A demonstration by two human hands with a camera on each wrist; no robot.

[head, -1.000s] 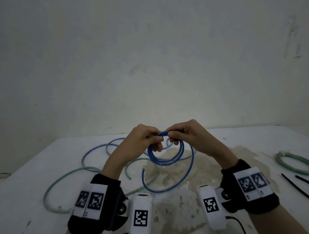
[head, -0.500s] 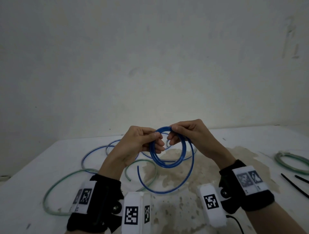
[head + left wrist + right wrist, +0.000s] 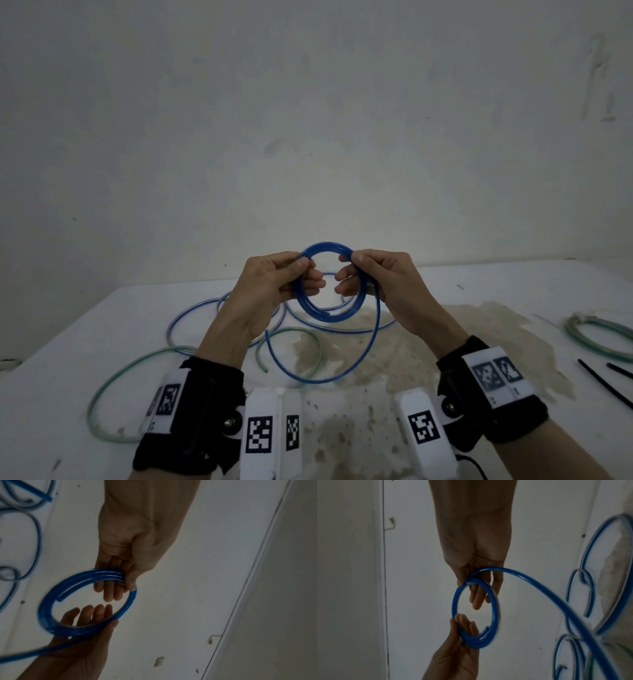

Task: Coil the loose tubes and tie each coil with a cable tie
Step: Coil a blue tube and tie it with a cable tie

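Observation:
A blue tube coil (image 3: pixel 324 316) of several turns is held upright above the table between both hands. My left hand (image 3: pixel 297 271) pinches the coil's left side with thumb over fingers. My right hand (image 3: pixel 357 261) pinches its right side. The tube's loose tail (image 3: pixel 329 379) hangs from the right hand in a wide loop down to the table. In the left wrist view the left hand (image 3: pixel 130 578) clamps the coil (image 3: pixel 45 615). In the right wrist view the right hand (image 3: pixel 464 580) grips the coil (image 3: pixel 454 601).
A loose green tube (image 3: pixel 137 364) and a pale blue tube (image 3: pixel 190 309) lie on the white table (image 3: pixel 68 342) at left. A coiled green tube (image 3: pixel 589 337) and black cable ties (image 3: pixel 603 384) lie at right. A brown stain (image 3: pixel 411 342) marks the middle.
Both hands have lifted the coil and moved apart to its two sides. The coil now stands more upright and rounder, and the tail's loop has drawn in.

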